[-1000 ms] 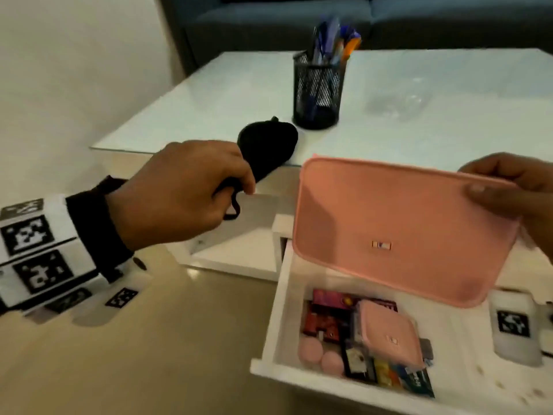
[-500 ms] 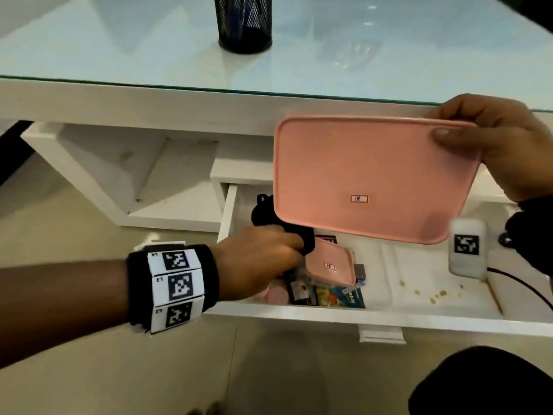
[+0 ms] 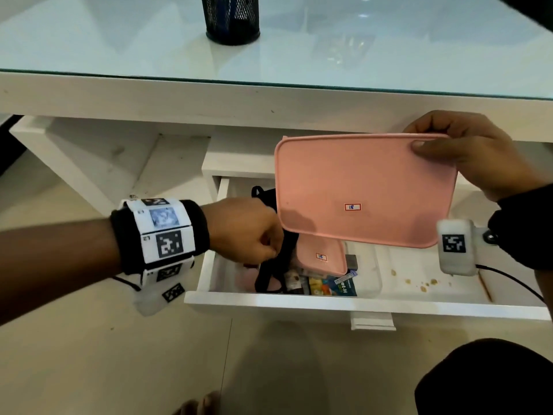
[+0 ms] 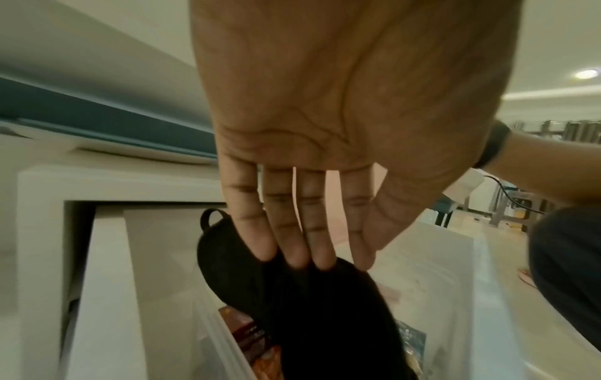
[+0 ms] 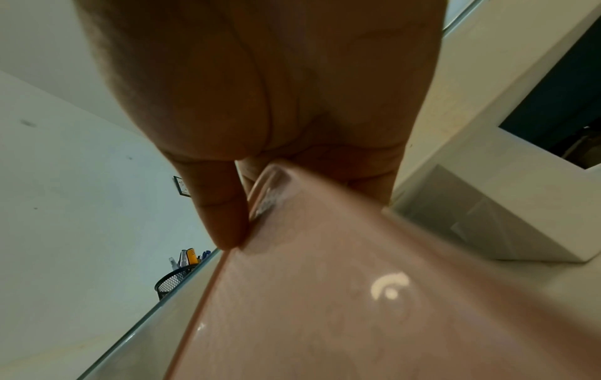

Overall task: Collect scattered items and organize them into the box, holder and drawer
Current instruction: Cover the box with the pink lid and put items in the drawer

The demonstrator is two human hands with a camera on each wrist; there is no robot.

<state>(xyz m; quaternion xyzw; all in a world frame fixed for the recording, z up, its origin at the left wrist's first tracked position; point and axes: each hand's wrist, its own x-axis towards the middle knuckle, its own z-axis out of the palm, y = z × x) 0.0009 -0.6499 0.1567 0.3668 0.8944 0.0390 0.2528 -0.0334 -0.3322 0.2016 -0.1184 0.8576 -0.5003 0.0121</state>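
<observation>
Step in hand looks like stowing the black mask (image 3: 270,235) in the clear box (image 3: 375,275) that sits in the open drawer (image 3: 269,301), lower middle of the head view. The left hand (image 3: 247,230) is over the box's left end. From the head view its fingers look curled around the mask, but the wrist view shows the fingers (image 4: 292,231) straight with only the tips touching the fabric, so I'd call it released, or as good as. The mask is draped half in, one ear loop poking up toward the back of the drawer, lying on snack packets (image 3: 326,284) beside a small pink lid (image 3: 321,254).

The right hand (image 3: 472,154) pinches the big pink lid (image 3: 359,187) by its upper right corner, thumb on top, tilted above the box (clearly waiting to go on).

Next move, I reckon: tuck the loose loop and fabric down below the rim, pull the left hand clear, then lower the lid square onto the box. The pen holder (image 3: 230,19) on the tabletop at the top already has pens in it.
</observation>
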